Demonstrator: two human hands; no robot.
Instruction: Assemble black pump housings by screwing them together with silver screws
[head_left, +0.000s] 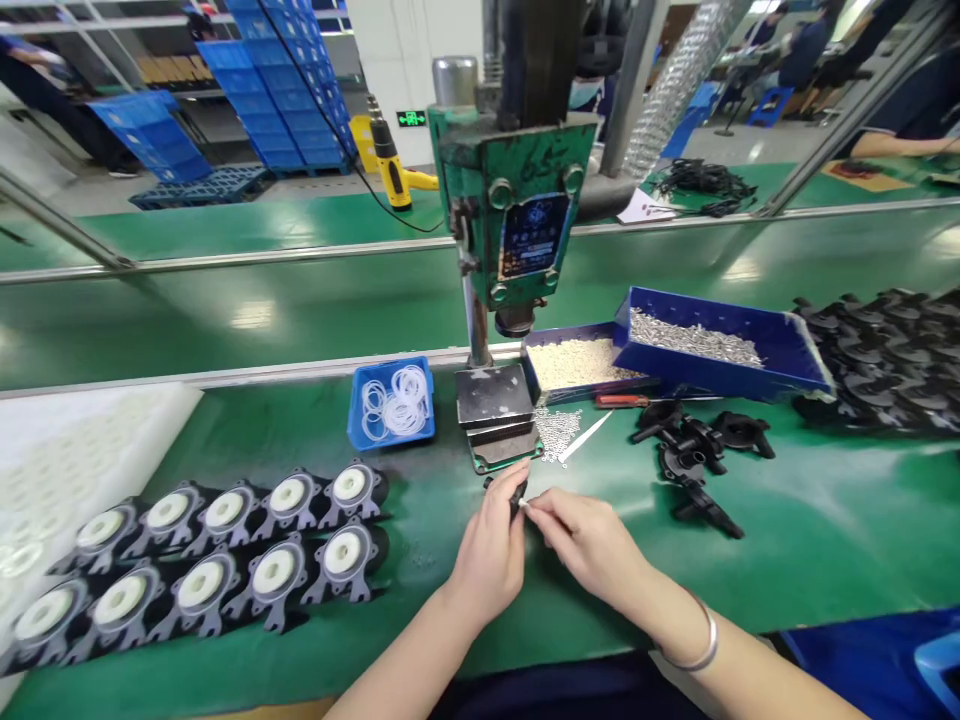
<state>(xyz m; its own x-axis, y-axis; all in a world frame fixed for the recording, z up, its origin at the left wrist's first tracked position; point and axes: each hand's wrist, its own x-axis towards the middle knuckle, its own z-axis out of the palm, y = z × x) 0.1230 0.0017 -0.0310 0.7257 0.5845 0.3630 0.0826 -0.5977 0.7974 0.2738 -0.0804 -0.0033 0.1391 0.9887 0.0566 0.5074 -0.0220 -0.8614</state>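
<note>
In front of the green hand press (517, 220), my left hand (491, 550) is closed around a small black plastic part (516, 492), mostly covered by the fingers. My right hand (592, 540) pinches a tiny white piece (523, 503) against that part. Just beyond the hands is the press's metal block (495, 397), beside a pile of small shiny metal pieces (556, 432). Several loose black plastic parts (690, 450) lie on the bench to the right. Rows of black housings with white round inserts (274, 570) stand at the left.
A blue tray (352, 405) holds clear rings. Behind the metal pile are a bin of cream pellets (581, 365) and a tilted blue bin of metal pins (795, 365). A red-handled screwdriver (622, 401) lies before them. Black parts (885, 370) are heaped far right; a white foam tray (150, 430) lies left.
</note>
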